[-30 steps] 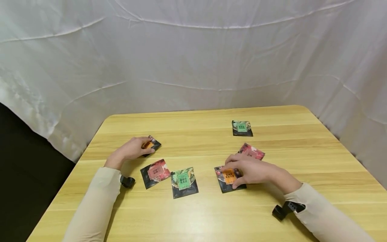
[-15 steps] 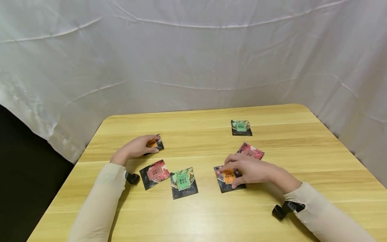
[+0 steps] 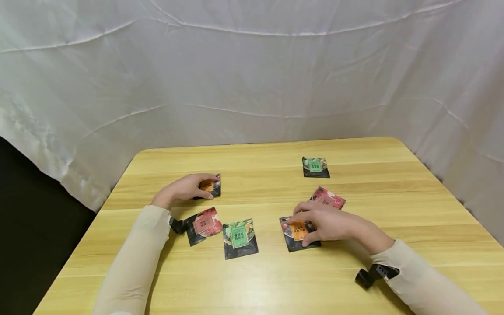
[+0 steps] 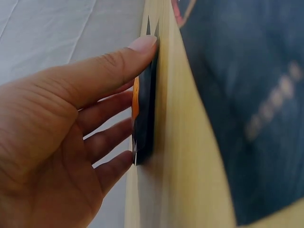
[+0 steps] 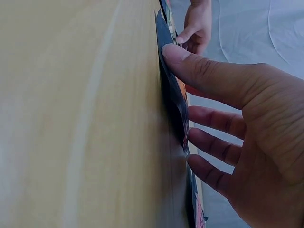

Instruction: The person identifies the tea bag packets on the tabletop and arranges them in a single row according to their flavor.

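Note:
In the head view my left hand (image 3: 187,188) holds a flat black sachet with an orange label (image 3: 216,190) on the left of the table. The left wrist view shows the thumb on one edge of this sachet (image 4: 146,109) and fingertips along the other, close to the tabletop. Right of centre, my right hand (image 3: 332,222) spans a second orange-labelled sachet (image 3: 295,243), thumb at its near side and fingers at its far side. That sachet (image 5: 172,92) bows slightly in the right wrist view. Parts of both sachets are hidden by the hands.
Between the hands lie a red-labelled sachet (image 3: 204,224) and a green-labelled sachet (image 3: 240,240), nearly touching. Another red sachet (image 3: 332,199) sits partly behind my right hand. Farther back is a second green sachet (image 3: 315,168). A pale curtain (image 3: 252,78) hangs behind the wooden table (image 3: 252,288).
My left hand has slid to the right, carrying its orange-labelled sachet along and turning it straighter. The right hand and its sachet have stayed in place.

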`<state>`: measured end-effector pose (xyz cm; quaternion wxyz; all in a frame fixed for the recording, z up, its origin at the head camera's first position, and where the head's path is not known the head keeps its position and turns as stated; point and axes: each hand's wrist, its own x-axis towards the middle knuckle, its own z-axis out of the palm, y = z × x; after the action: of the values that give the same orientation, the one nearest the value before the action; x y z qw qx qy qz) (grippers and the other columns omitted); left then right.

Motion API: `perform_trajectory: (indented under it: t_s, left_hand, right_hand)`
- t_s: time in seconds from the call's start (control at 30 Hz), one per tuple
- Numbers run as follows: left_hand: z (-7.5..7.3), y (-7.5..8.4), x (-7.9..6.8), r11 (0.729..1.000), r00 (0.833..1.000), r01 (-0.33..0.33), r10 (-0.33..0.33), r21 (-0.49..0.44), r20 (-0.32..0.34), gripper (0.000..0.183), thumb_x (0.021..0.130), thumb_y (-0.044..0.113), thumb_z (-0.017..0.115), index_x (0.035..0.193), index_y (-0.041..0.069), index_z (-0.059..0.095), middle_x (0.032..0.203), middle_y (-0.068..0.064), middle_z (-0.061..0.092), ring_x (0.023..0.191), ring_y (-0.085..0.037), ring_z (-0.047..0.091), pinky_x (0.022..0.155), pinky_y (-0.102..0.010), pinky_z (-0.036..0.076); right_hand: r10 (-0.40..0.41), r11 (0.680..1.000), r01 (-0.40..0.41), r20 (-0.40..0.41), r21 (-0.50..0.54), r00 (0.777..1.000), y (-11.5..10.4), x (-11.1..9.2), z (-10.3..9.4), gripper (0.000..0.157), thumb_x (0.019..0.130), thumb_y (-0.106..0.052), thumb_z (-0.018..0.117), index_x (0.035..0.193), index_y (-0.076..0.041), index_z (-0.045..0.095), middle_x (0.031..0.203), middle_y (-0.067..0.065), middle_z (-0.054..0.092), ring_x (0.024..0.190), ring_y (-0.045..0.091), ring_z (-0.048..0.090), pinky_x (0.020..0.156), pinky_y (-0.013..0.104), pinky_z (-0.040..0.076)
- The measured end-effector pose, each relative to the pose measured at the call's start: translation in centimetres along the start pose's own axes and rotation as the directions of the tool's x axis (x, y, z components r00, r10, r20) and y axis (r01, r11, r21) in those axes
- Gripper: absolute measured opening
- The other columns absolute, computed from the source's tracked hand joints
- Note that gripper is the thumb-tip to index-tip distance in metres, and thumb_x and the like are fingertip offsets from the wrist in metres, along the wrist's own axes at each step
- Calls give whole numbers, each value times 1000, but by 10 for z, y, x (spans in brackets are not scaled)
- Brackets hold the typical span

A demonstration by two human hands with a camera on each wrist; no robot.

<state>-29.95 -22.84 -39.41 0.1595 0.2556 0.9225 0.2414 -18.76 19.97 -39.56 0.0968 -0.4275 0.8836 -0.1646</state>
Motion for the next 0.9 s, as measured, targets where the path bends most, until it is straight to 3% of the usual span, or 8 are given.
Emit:
perform_trajectory:
  t_s: [0.3,0.5,0.73,0.9]
  left_hand:
    - [-4,9,3,999,999,-38,38,7,4,65,88,29,76,145,13,50,148,-15,43,131,-34,44,107,-52,36]
    - [-9,6,-4,1000,997,15,-14,9,-82,63,90,32,73,142,5,51,140,-16,52,125,-34,51,103,-53,40]
    - [-6,5,-5,988,993,83,-71,127,-95,66,92,44,67,140,1,53,134,-20,54,118,-34,54,99,-51,44]
    - [-1,8,-7,974,998,42,-29,224,-64,64,92,38,68,139,-3,52,135,-23,52,118,-36,53,99,-50,44]
  right_hand:
    - [20,1000,-20,1,-3,1000,-2,0,-3,58,84,-47,74,137,-29,60,125,-13,51,108,8,45,90,37,45]
    - [28,1000,-28,10,-2,1000,-4,1,-4,58,84,-46,75,137,-28,60,125,-12,51,109,9,45,91,39,45]
    - [27,1000,-27,13,-11,1000,-3,1,-4,58,84,-46,74,137,-28,59,125,-12,51,109,9,45,91,39,45]
    - [26,1000,-26,16,-3,1000,-3,0,-2,59,84,-47,74,138,-28,59,124,-13,50,108,9,45,91,38,45]
